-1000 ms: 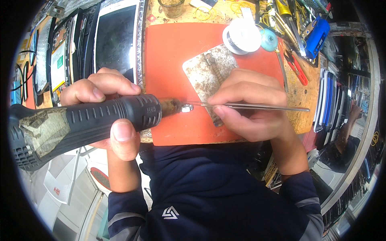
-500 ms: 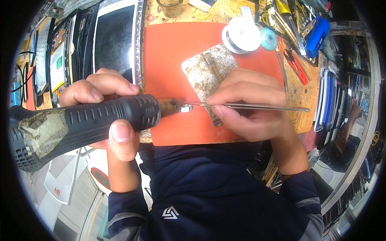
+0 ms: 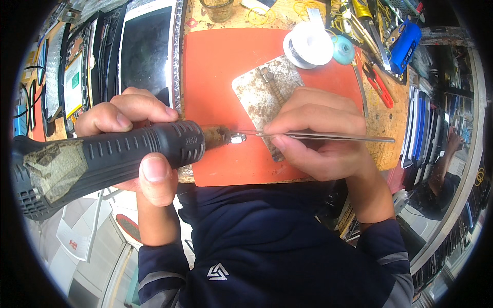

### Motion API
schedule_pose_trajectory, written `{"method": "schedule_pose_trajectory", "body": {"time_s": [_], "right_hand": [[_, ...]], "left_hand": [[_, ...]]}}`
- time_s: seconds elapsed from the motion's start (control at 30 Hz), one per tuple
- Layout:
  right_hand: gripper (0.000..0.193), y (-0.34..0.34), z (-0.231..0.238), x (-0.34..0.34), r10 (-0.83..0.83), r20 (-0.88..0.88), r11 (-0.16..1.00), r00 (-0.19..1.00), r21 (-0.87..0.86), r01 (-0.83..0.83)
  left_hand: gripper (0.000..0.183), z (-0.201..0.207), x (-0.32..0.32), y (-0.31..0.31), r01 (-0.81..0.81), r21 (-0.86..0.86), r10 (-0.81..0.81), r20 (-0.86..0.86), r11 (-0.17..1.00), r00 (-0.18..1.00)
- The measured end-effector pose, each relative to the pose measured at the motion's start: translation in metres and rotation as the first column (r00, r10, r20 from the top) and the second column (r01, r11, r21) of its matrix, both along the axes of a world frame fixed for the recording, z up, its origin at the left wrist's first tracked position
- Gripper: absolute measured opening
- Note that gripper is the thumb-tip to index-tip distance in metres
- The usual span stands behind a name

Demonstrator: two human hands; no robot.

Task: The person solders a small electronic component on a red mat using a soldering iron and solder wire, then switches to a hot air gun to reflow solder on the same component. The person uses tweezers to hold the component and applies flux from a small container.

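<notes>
My left hand is wrapped round a black hot air gun, with tape on its body and a browned metal nozzle pointing right. Between thumb and fingers, my right hand pinches thin metal tweezers, their tips reaching left to the nozzle's mouth. A small shiny metal piece sits at those tips, right in front of the nozzle; its kind is too small to make out. Under both hands lies an orange mat. A stained metal plate with a clamp on it lies partly beneath my right hand.
A white solder spool and a teal round container stand behind the plate. Red-handled pliers, a blue tool and several other tools lie at the back right. A white-framed tablet screen lies left of the mat.
</notes>
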State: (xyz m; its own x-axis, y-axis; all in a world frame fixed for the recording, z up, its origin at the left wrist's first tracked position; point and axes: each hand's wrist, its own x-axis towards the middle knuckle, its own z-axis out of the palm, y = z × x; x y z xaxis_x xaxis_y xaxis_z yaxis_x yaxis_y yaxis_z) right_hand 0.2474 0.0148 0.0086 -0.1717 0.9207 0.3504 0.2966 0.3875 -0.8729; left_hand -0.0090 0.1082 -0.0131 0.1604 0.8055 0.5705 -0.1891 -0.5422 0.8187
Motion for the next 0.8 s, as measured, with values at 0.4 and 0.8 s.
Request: {"method": "schedule_pose_trajectory", "body": {"time_s": [0.4, 0.8], "right_hand": [[0.018, 0.0005, 0.0012, 0.0002, 0.008, -0.003, 1.0, 1.0, 0.011, -0.008], [0.017, 0.0002, 0.0008, -0.0014, 0.005, -0.002, 1.0, 1.0, 0.007, -0.005]], "left_hand": [[0.062, -0.0024, 0.0002, -0.0004, 0.016, 0.003, -0.016, 0.013, 1.0, 1.0], [0.061, -0.0018, -0.0007, 0.0009, 0.032, 0.005, -0.032, 0.003, 0.999, 0.999]]}}
